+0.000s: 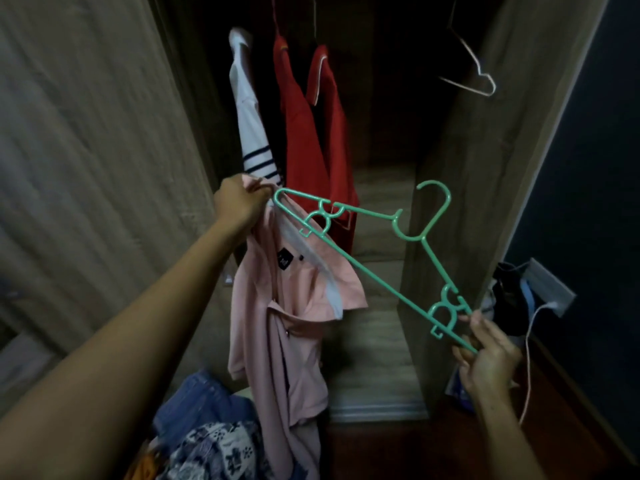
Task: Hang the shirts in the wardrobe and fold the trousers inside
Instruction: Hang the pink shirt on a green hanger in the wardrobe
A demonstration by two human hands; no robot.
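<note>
Left hand (pixel 239 206) clamped on pink shirt (pixel 277 306) collar and hanger (pixel 374 251) tip; shirt hanging below, in front of open wardrobe (pixel 450 188). Right hand (pixel 491 355) pinched on opposite hanger end. Likely risk: collar slipping off tip during threading. Wardrobe side panel close beyond right hand; free room between hung red shirts (pixel 311 133) and empty hanger (pixel 474 74).

Two bare forearms, hands (pixel 239 202), no sleeves visible
</note>
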